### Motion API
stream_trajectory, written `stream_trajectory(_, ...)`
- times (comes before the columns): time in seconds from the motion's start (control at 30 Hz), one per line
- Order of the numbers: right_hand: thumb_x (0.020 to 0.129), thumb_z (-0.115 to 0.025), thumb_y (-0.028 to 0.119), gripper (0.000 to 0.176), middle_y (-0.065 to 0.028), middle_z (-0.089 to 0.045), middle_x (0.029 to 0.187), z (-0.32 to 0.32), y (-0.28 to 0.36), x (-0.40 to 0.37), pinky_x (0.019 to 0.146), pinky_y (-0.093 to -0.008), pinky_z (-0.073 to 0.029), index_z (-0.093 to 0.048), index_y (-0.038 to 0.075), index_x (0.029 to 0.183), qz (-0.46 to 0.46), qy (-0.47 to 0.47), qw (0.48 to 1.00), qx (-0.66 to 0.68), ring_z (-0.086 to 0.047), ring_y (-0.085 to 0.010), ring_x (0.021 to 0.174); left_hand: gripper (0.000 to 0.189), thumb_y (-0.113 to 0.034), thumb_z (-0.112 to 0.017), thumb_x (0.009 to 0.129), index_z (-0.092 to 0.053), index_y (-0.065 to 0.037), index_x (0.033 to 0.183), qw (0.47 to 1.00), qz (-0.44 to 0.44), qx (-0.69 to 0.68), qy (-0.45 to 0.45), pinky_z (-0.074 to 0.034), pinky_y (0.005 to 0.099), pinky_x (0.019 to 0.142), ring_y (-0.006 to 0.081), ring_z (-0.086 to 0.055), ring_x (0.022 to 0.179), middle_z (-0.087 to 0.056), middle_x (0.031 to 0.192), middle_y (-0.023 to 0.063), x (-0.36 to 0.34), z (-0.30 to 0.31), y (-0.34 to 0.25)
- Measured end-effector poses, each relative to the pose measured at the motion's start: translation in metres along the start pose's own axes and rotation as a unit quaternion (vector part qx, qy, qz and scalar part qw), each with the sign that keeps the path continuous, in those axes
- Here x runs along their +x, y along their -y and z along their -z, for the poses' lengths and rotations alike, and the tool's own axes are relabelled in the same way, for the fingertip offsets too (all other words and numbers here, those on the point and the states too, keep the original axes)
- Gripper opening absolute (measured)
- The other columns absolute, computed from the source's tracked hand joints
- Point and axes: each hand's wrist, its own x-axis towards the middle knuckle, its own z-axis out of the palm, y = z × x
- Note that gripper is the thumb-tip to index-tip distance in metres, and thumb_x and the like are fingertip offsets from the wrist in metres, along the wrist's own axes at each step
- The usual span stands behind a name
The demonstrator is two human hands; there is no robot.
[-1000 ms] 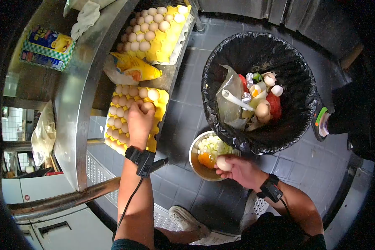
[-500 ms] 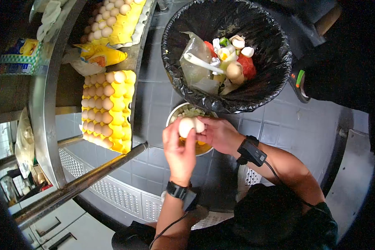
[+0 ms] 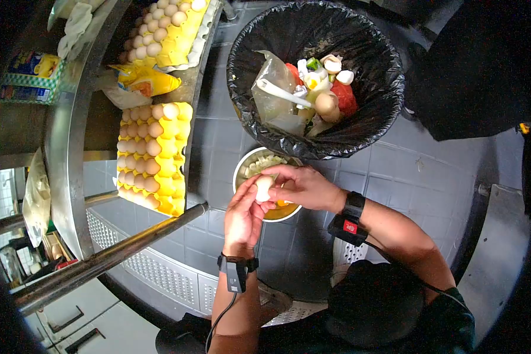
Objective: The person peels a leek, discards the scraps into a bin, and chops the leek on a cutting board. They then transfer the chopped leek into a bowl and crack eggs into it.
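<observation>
My left hand [image 3: 245, 215] has its fingers closed around a pale egg [image 3: 264, 186], held up over a metal bowl [image 3: 238, 171]. From the other side, my right hand [image 3: 305, 187] bends its fingers against the same egg. The bowl stands on the floor, partly covered by both hands. Chopped pale pieces [image 3: 264, 163] show at its far side, and orange yolk [image 3: 284, 203] appears below my right fingers. Just beyond the bowl is a bin lined with a black bag [image 3: 360, 133], containing broken eggshells [image 3: 327, 106] and other scraps.
On the metal shelf to the left, a yellow tray of eggs [image 3: 170, 162] sits at the edge, with a second tray [image 3: 180, 44] farther back. A yellow packet [image 3: 150, 82] lies between them. A metal bar [image 3: 118, 256] crosses the lower left. Another person's dark clothing [image 3: 472, 88] is at upper right.
Two eggs showed side by side between my hands; now one is visible, held lower and slightly left. My left wrist has turned. The other person's shoe has moved out of sight.
</observation>
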Motion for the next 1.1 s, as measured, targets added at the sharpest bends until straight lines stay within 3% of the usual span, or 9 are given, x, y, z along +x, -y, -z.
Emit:
stream_trajectory(0.17,0.091,-0.070,0.046,0.047,-0.0182,-0.076,0.096,-0.002,-0.012,0.001,0.082,-0.0414,-0.058,-0.068,0.010,0.121,0.011,-0.013,0.997,-0.077,-0.075,-0.0343,0.089,0.039,-0.015,-0.058,0.104,-0.054,0.003,0.138,0.997,-0.004,0.080,-0.003,-0.060,0.0349,0.084,0.0204,-0.069,0.101,-0.067,0.125,0.0140,0.001,0.002,0.010)
stream_trajectory(0.23,0.090,-0.070,0.047,0.047,-0.0191,-0.076,0.093,-0.002,-0.012,0.000,0.081,-0.0430,-0.059,-0.069,0.009,0.118,0.031,-0.025,0.991,-0.125,-0.074,-0.0372,0.088,0.041,-0.011,-0.058,0.103,-0.053,0.002,0.141,0.961,-0.078,0.263,0.039,-0.058,0.0316,0.086,0.0169,-0.068,0.103,-0.068,0.125,0.0127,0.001,0.004,0.013)
stream_trajectory(0.27,0.089,-0.071,0.048,0.046,-0.0197,-0.075,0.092,-0.001,-0.010,-0.001,0.079,-0.0448,-0.059,-0.069,0.009,0.114,0.040,-0.028,0.985,-0.165,-0.074,-0.0387,0.086,0.042,-0.003,-0.057,0.101,-0.054,0.002,0.142,0.970,-0.072,0.231,0.027,-0.057,0.0293,0.089,0.0154,-0.067,0.104,-0.069,0.123,0.0111,-0.001,0.005,0.015)
stream_trajectory(0.37,0.088,-0.071,0.047,0.045,-0.0203,-0.074,0.089,0.001,-0.012,-0.001,0.077,-0.0479,-0.058,-0.069,0.008,0.110,0.053,-0.027,0.971,-0.233,-0.073,-0.0405,0.083,0.049,0.001,-0.062,0.099,-0.048,0.003,0.146,0.961,-0.057,0.263,0.060,-0.058,0.0306,0.094,0.0160,-0.066,0.110,-0.066,0.127,0.0098,-0.001,0.009,0.014)
stream_trajectory(0.5,0.088,-0.070,0.043,0.040,-0.0204,-0.073,0.083,0.002,-0.008,-0.001,0.074,-0.0503,-0.059,-0.069,0.009,0.109,0.094,-0.041,0.948,-0.301,-0.072,-0.0407,0.078,0.048,0.004,-0.063,0.098,-0.052,0.002,0.144,0.964,-0.059,0.254,0.052,-0.057,0.0293,0.094,0.0153,-0.066,0.110,-0.067,0.126,0.0097,0.002,0.008,0.015)
stream_trajectory(0.67,0.088,-0.069,0.036,0.033,-0.0191,-0.072,0.081,-0.009,-0.010,0.000,0.073,-0.0510,-0.059,-0.069,0.011,0.110,0.117,-0.063,0.947,-0.294,-0.072,-0.0397,0.077,0.044,0.007,-0.064,0.094,-0.059,0.002,0.137,0.931,-0.131,0.342,0.010,-0.055,0.0285,0.093,0.0145,-0.067,0.106,-0.070,0.120,0.0078,0.004,0.005,0.019)
stream_trajectory(0.9,0.085,-0.070,0.030,0.030,-0.0168,-0.073,0.083,-0.009,-0.023,0.005,0.073,-0.0495,-0.060,-0.070,0.016,0.112,0.174,-0.101,0.931,-0.304,-0.073,-0.0382,0.077,0.039,0.005,-0.068,0.092,-0.064,0.002,0.131,0.912,-0.136,0.386,-0.018,-0.054,0.0284,0.095,0.0138,-0.066,0.108,-0.071,0.118,0.0071,0.004,-0.002,0.018)
stream_trajectory(1.1,0.083,-0.070,0.028,0.029,-0.0162,-0.074,0.084,-0.008,-0.026,0.005,0.075,-0.0501,-0.061,-0.070,0.017,0.110,0.158,-0.088,0.944,-0.275,-0.073,-0.0388,0.079,0.041,0.006,-0.068,0.092,-0.064,0.002,0.133,0.914,-0.133,0.383,-0.018,-0.053,0.0289,0.097,0.0144,-0.066,0.110,-0.071,0.119,0.0076,0.002,-0.003,0.018)
